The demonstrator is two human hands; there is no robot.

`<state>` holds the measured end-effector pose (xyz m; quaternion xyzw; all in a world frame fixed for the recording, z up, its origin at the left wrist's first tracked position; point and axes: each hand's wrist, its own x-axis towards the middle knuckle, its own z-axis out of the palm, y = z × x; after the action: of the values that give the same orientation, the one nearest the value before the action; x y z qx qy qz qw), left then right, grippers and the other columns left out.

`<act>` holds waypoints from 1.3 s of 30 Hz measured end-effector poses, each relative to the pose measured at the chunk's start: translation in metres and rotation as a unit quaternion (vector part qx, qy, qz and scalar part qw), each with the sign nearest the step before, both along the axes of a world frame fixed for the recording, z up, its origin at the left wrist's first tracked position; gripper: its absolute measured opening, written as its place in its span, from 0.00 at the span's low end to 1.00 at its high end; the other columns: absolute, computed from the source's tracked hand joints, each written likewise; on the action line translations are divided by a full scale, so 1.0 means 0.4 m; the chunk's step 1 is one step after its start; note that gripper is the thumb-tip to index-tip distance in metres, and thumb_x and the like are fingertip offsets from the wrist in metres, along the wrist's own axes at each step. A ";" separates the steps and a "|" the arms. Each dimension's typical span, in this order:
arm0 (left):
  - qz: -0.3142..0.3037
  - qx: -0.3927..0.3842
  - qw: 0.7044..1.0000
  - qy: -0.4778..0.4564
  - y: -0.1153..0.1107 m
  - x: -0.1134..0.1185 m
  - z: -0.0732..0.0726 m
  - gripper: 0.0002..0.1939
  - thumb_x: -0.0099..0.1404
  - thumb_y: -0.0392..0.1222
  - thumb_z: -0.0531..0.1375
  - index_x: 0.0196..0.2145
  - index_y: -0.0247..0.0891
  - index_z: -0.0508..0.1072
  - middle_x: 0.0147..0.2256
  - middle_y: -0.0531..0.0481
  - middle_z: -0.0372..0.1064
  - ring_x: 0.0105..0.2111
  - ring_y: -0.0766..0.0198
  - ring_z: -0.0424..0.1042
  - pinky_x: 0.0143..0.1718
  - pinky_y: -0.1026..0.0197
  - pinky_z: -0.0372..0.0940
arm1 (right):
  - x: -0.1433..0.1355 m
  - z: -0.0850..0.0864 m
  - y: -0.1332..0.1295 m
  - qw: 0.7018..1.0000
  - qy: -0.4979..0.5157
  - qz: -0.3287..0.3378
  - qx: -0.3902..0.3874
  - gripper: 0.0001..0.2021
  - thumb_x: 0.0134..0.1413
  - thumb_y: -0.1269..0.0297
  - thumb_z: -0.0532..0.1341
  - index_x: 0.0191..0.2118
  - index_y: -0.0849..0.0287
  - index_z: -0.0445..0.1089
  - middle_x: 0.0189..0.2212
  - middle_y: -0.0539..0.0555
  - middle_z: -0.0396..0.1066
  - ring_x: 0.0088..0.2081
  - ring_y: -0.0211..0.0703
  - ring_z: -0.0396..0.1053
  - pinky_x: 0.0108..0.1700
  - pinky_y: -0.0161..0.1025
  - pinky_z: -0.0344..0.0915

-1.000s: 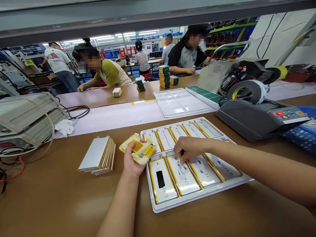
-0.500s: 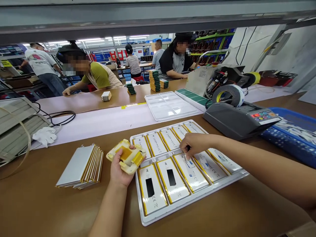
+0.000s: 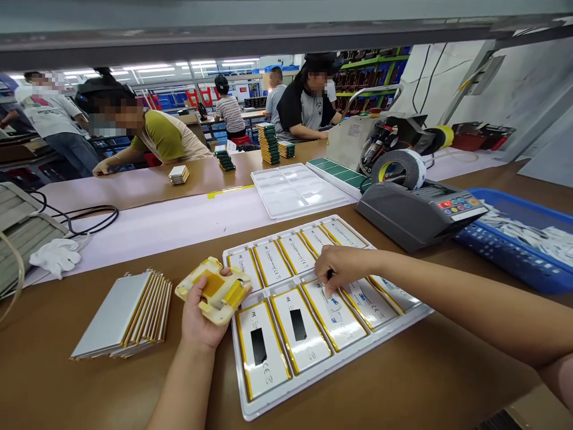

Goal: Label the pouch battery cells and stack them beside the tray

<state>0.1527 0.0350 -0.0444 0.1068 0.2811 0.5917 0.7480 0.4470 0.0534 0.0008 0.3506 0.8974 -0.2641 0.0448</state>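
My left hand (image 3: pixel 201 316) is wrapped round a cream plastic fixture (image 3: pixel 217 289) with amber tape on it, held just above the table beside the tray's left edge. A white tray (image 3: pixel 308 379) holds two rows of flat white battery packs with yellow edges. My right hand (image 3: pixel 338 269) reaches over the tray with its fingers pinched at the upper end of a blue-printed tape strip (image 3: pixel 335 307) on the third pack of the near row. A small dark thing shows between those fingers; its kind is hidden. Black patches (image 3: pixel 258 346) lie on the two near-left packs.
Left stands a leaning stack of battery packs (image 3: pixel 119 313), with a white glove (image 3: pixel 56 257) behind it. A tape dispenser (image 3: pixel 421 212) and a blue basket of white strips (image 3: pixel 528 239) are right. An empty tray (image 3: pixel 299 191) lies behind. Co-workers sit across the bench.
The whole view has shifted a little, so things appear farther left. Both hands keep nearly the same places relative to the tray, the right fingers still at the tape strip.
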 end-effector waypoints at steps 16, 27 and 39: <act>0.006 0.000 0.999 0.033 0.007 0.000 -0.005 0.13 0.55 0.37 0.53 0.40 0.37 0.67 0.34 0.45 0.68 0.44 0.45 0.64 0.39 0.32 0.58 | 0.094 0.034 0.015 0.985 -0.012 -0.098 -0.140 0.16 0.37 0.51 0.62 0.21 0.62 0.66 0.19 0.48 0.67 0.22 0.32 0.60 0.26 0.31 0.53; 0.002 0.002 1.000 0.024 0.011 -0.002 -0.008 0.13 0.56 0.37 0.53 0.40 0.39 0.68 0.35 0.45 0.68 0.45 0.48 0.64 0.40 0.34 0.58 | 0.138 0.028 -0.017 0.996 -0.044 -0.069 -0.037 0.13 0.40 0.53 0.61 0.21 0.59 0.68 0.20 0.47 0.68 0.24 0.33 0.61 0.31 0.32 0.52; -0.010 0.035 0.999 0.038 0.008 -0.004 0.005 0.14 0.56 0.34 0.51 0.41 0.37 0.67 0.34 0.44 0.69 0.45 0.47 0.64 0.42 0.35 0.58 | 0.153 0.018 -0.010 0.996 -0.004 -0.076 0.043 0.15 0.41 0.51 0.60 0.20 0.60 0.67 0.21 0.47 0.69 0.25 0.32 0.62 0.38 0.34 0.51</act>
<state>0.1513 0.0382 -0.0425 0.1577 0.2873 0.5890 0.7387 0.5083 0.0495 0.0082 0.4207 0.8784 -0.2264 0.0130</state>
